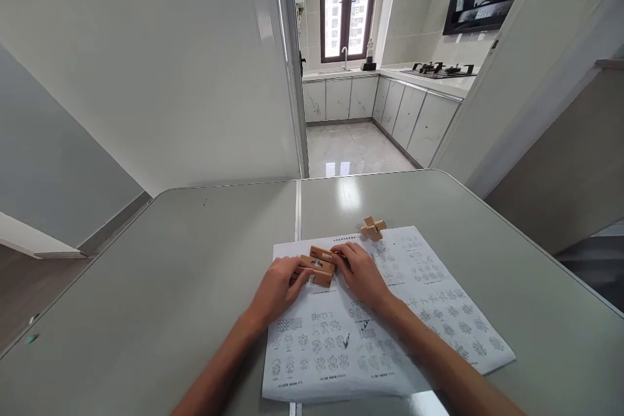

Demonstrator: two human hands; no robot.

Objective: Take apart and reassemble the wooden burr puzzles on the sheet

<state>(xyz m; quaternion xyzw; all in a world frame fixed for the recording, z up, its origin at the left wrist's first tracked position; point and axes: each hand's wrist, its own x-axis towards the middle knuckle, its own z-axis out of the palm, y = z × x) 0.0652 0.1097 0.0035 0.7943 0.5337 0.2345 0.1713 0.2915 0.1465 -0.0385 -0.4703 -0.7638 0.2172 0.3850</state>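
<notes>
Angling inward over a printed sheet (316, 302), left hand (275, 287) and right hand (361, 273), fingers (346, 249) bent, closed on wooden blocks (320, 266).

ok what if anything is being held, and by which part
Notched wooden puzzle pieces: the left hand holds their left ends between thumb and fingers. The right hand is at the farthest piece's right end; pinching or touching, can't tell.

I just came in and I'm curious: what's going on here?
A person is handling some wooden pieces over a sheet of printed drawings on a table. The left grip holds one end; the right grip is at the other, though whether it pinches is hard to tell. A cross-shaped wooden thing sits at the sheet's far edge.
</notes>
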